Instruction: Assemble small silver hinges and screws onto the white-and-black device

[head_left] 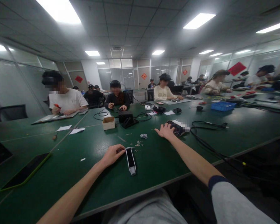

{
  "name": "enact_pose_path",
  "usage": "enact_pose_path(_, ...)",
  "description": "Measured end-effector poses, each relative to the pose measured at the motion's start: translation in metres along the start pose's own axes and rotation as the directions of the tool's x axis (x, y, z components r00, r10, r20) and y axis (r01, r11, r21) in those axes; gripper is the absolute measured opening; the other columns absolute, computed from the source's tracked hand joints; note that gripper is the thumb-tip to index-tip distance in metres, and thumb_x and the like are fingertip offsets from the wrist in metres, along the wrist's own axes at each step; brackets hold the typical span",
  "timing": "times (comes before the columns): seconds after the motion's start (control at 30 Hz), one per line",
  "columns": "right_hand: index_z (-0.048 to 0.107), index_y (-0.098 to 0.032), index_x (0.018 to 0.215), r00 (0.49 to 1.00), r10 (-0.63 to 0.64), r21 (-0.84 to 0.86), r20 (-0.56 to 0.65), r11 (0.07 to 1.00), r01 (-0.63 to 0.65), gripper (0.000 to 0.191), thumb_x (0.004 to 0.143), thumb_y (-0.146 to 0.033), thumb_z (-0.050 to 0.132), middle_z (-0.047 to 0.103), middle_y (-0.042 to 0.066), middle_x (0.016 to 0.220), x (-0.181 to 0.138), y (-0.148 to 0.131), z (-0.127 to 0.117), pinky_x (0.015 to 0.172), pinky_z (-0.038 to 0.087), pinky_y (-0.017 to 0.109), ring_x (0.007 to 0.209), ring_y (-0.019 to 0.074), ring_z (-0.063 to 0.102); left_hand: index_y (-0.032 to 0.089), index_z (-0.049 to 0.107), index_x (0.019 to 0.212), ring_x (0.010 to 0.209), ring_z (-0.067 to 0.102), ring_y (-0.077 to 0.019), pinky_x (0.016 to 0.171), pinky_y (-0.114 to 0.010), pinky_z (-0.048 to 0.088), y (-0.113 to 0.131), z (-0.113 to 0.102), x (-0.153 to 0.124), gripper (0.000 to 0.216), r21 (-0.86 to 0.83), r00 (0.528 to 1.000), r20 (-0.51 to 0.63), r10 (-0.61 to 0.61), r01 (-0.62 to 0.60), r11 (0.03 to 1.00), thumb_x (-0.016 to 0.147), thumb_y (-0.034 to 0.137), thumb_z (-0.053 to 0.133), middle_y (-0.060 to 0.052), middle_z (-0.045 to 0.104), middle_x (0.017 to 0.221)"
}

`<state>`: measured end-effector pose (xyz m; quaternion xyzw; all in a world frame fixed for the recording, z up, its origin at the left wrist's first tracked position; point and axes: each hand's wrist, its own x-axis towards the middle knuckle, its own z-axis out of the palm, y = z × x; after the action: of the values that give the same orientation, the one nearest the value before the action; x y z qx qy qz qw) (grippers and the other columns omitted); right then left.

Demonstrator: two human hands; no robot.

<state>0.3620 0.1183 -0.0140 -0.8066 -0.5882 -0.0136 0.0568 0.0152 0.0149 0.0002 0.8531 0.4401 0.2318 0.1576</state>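
My left hand rests on the green table, fingers curled, its fingertips touching the top end of a slim black and white device that lies flat. My right hand reaches farther out, fingers spread over the edge of a dark gadget with a blurred white part. Between the two hands lie several small metal screws or rings and a crumpled scrap.
A small cardboard box and a black unit with cables stand beyond. A black cable trails right. A phone in a green case lies left. Several people work across the table; a blue tray sits far right.
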Motion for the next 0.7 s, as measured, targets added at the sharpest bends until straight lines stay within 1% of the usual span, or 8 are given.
enact_pose_path(0.13,0.036,-0.009,0.139,1.000,0.013,0.002,0.004,1.000,-0.013,0.080,0.086,-0.068,0.025,0.023,0.026,0.143,-0.002,0.001,-0.003,0.093,0.022,0.063,0.127,0.0428,0.021,0.019,0.067,0.094,0.073,0.062,-0.0176,0.068,-0.028,0.049,-0.001,0.000,0.000,0.029,0.009,1.000,0.001,-0.008,0.008,1.000,0.087,0.043,0.050,-0.003,0.069,0.086)
enact_pose_path(0.2,0.037,-0.008,0.138,1.000,-0.013,-0.002,-0.008,1.000,0.013,0.079,0.086,-0.067,0.025,0.024,0.026,0.143,-0.006,-0.001,-0.006,0.094,0.021,0.062,0.127,0.0431,0.021,0.020,0.066,0.095,0.074,0.061,-0.0175,0.068,-0.028,0.049,-0.002,0.000,0.000,0.029,0.012,1.000,0.003,-0.013,0.013,1.000,0.087,0.042,0.050,-0.003,0.068,0.087)
enact_pose_path(0.3,0.042,-0.006,0.133,0.988,-0.106,0.007,-0.109,0.994,0.108,0.074,0.088,-0.063,0.027,0.031,0.027,0.138,-0.017,-0.009,-0.013,0.096,0.020,0.057,0.126,0.0419,0.025,0.020,0.066,0.095,0.075,0.061,-0.0175,0.069,-0.028,0.049,-0.001,0.000,-0.001,0.029,0.010,1.000,0.008,-0.021,0.021,1.000,0.087,0.042,0.050,-0.003,0.068,0.089)
enact_pose_path(0.37,0.048,-0.006,0.127,0.953,-0.214,0.017,-0.214,0.975,0.223,0.066,0.090,-0.057,0.030,0.040,0.026,0.132,-0.026,-0.017,-0.019,0.096,0.023,0.053,0.122,0.0393,0.031,0.019,0.066,0.095,0.076,0.061,-0.0177,0.069,-0.028,0.049,0.000,0.000,-0.001,0.029,0.004,1.000,0.009,-0.028,0.028,1.000,0.087,0.043,0.051,-0.004,0.068,0.090)
enact_pose_path(0.43,0.053,-0.011,0.121,0.878,-0.379,0.015,-0.293,0.916,0.401,0.051,0.092,-0.048,0.034,0.048,0.021,0.126,-0.035,-0.026,-0.024,0.095,0.027,0.048,0.118,0.0346,0.037,0.019,0.066,0.096,0.076,0.061,-0.0178,0.069,-0.029,0.050,0.002,-0.001,-0.002,0.029,0.001,0.999,0.009,-0.037,0.037,0.999,0.086,0.043,0.052,-0.004,0.068,0.090)
enact_pose_path(0.53,0.061,-0.016,0.109,0.707,-0.641,0.011,-0.298,0.739,0.674,0.031,0.092,-0.031,0.040,0.058,0.013,0.113,-0.048,-0.038,-0.031,0.090,0.032,0.038,0.108,0.0258,0.045,0.018,0.066,0.096,0.074,0.061,-0.0176,0.068,-0.029,0.049,0.005,0.000,-0.003,0.028,0.011,0.998,0.006,-0.055,0.055,0.998,0.085,0.041,0.053,-0.004,0.068,0.090)
enact_pose_path(0.6,0.064,-0.016,0.100,0.609,-0.749,0.028,-0.263,0.625,0.780,0.025,0.091,-0.026,0.043,0.061,0.010,0.104,-0.055,-0.045,-0.034,0.086,0.034,0.033,0.100,0.0220,0.050,0.018,0.066,0.096,0.073,0.061,-0.0174,0.067,-0.028,0.049,0.005,0.000,-0.003,0.028,0.019,0.998,0.001,-0.062,0.062,0.998,0.084,0.040,0.053,-0.004,0.068,0.090)
enact_pose_path(0.7,0.066,-0.016,0.094,0.510,-0.831,0.044,-0.222,0.513,0.857,0.020,0.088,-0.023,0.048,0.063,0.008,0.095,-0.064,-0.051,-0.036,0.082,0.036,0.030,0.092,0.0195,0.053,0.018,0.066,0.097,0.073,0.060,-0.0169,0.066,-0.028,0.048,0.004,0.002,-0.003,0.027,0.028,0.998,-0.005,-0.062,0.062,0.998,0.084,0.038,0.053,-0.004,0.068,0.090)
